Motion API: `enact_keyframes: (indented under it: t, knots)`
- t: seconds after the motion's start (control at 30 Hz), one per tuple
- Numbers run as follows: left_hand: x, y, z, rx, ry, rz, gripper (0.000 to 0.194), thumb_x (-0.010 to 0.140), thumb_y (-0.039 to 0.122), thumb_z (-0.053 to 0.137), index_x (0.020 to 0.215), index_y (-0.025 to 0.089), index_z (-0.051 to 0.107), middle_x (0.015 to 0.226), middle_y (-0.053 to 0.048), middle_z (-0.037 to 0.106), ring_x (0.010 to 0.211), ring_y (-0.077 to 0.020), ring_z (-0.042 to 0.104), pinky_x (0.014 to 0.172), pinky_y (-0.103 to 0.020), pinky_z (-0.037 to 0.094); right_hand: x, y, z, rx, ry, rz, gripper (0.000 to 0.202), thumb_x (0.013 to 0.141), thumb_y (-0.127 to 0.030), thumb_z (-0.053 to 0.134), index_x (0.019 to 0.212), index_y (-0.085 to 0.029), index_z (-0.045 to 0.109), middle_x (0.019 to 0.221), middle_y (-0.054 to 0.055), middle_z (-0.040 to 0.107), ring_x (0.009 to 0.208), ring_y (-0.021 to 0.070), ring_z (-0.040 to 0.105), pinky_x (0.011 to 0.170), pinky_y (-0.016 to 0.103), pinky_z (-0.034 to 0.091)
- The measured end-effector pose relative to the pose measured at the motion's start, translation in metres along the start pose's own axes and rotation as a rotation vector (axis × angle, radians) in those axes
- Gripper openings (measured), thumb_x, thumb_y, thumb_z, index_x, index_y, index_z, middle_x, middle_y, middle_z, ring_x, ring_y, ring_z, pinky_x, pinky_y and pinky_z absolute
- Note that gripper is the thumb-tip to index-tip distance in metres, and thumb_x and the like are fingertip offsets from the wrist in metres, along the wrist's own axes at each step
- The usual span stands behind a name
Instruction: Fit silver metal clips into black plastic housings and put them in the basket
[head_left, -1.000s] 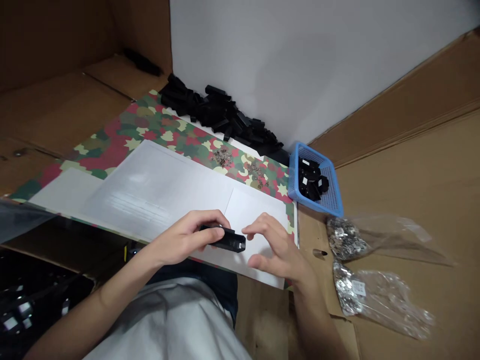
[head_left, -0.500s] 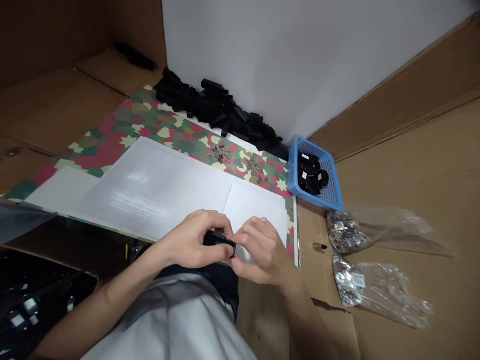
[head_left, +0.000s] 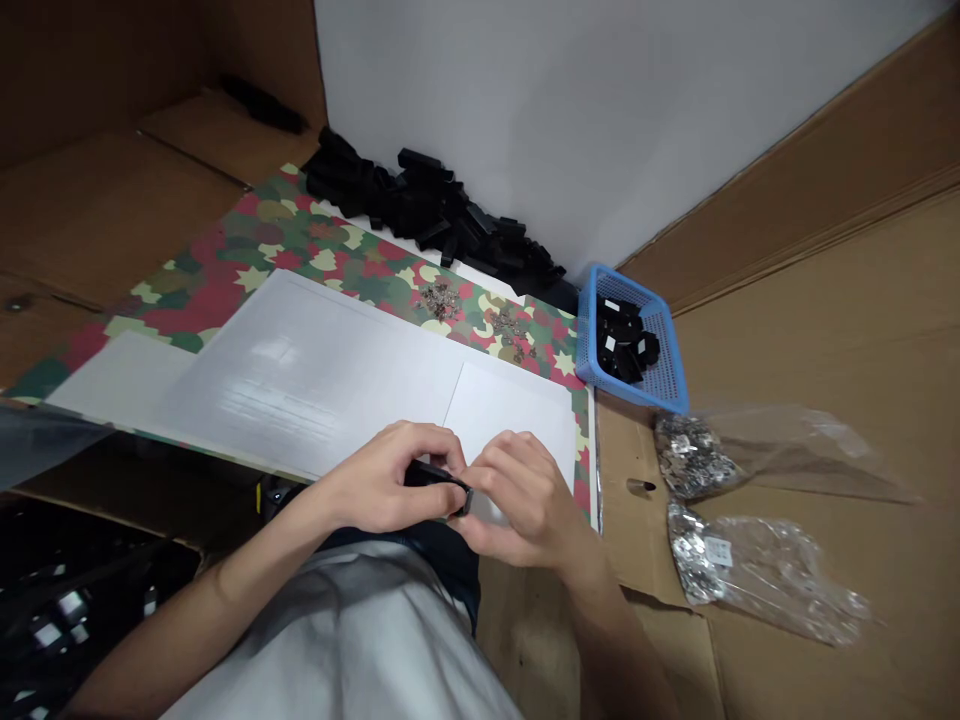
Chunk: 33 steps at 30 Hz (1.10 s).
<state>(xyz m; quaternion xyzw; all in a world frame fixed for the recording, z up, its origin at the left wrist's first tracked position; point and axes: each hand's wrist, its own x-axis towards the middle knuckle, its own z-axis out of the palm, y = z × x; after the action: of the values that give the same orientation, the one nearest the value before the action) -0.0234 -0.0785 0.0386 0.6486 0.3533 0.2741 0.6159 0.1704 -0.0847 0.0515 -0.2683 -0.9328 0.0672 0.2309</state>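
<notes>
A small black box-shaped part (head_left: 429, 476) is gripped between the thumb and fingers of my left hand (head_left: 382, 480), over the front edge of the white sheet (head_left: 322, 360). My right hand (head_left: 521, 495) is closed in a pinch at the part's right end, its fingertips meeting there. Whether those fingertips hold anything small is hidden. Two little piles of metal pieces, one (head_left: 440, 300) left of the other (head_left: 514, 332), lie on the patterned table cover beyond the sheet.
Many black parts (head_left: 435, 210) are heaped along the wall. A blue basket (head_left: 670, 385) at the right holds black parts. Two clear bags of metal pieces, one (head_left: 694, 455) above the other (head_left: 697, 560), lie on cardboard. More black parts (head_left: 67, 610) are at lower left.
The camera view has shifted slightly. Both hands stay together at the black part, which looks slightly tilted compared with before.
</notes>
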Motion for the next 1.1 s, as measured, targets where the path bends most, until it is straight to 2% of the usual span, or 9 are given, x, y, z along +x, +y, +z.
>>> enact_keyframes:
  t: [0.57,0.67,0.77,0.83,0.93,1.1]
  knots:
    - [-0.001,-0.001,0.001,-0.1,-0.049,0.012,0.011,0.076,0.025,0.056,0.072,0.015,0.056,0.065,0.002,0.052,0.064,-0.0122,0.045,0.063,-0.025,0.037,-0.001,-0.001,0.0,0.036,0.043,0.01,0.012,0.088,-0.03,0.054,0.087,-0.019,0.055,0.067,0.001,0.058,0.065,0.0184,0.048,0.059,0.033,0.031]
    - [0.0,-0.005,0.0,-0.104,0.001,0.027,0.016,0.08,0.029,0.057,0.073,0.015,0.057,0.065,0.002,0.052,0.065,-0.012,0.045,0.063,-0.024,0.037,-0.005,0.001,0.005,0.225,0.059,0.176,0.02,0.093,-0.038,0.051,0.093,-0.019,0.056,0.074,0.003,0.06,0.071,0.0186,0.052,0.064,0.033,0.036]
    - [0.0,-0.008,-0.001,-0.077,0.111,0.075,0.016,0.081,0.03,0.058,0.075,0.015,0.059,0.068,0.001,0.054,0.066,-0.012,0.046,0.065,-0.024,0.038,-0.011,-0.001,0.013,0.586,0.04,0.463,0.031,0.093,-0.052,0.05,0.093,-0.022,0.055,0.081,0.002,0.059,0.076,0.0178,0.055,0.069,0.032,0.041]
    - [-0.001,-0.01,0.0,-0.043,0.172,0.115,0.013,0.082,0.027,0.058,0.075,0.015,0.059,0.069,0.001,0.055,0.066,-0.0118,0.047,0.065,-0.024,0.039,-0.013,-0.005,0.019,0.811,0.049,0.602,0.033,0.089,-0.056,0.053,0.091,-0.023,0.054,0.083,0.001,0.058,0.077,0.0171,0.056,0.07,0.031,0.042]
    - [-0.001,-0.011,0.002,0.024,0.242,0.185,0.011,0.082,0.023,0.058,0.076,0.015,0.059,0.068,0.001,0.056,0.065,-0.0115,0.049,0.063,-0.023,0.04,-0.012,-0.013,0.026,0.984,0.133,0.713,0.026,0.087,-0.049,0.059,0.087,-0.024,0.053,0.082,-0.001,0.057,0.078,0.0166,0.055,0.072,0.03,0.04]
    - [-0.002,-0.011,0.005,0.123,0.339,0.274,0.008,0.081,0.02,0.059,0.074,0.015,0.059,0.067,0.002,0.055,0.061,-0.0097,0.049,0.059,-0.021,0.04,-0.005,-0.02,0.033,1.012,0.276,0.746,0.012,0.08,-0.033,0.062,0.082,-0.024,0.053,0.079,-0.002,0.053,0.076,0.0165,0.051,0.072,0.031,0.037]
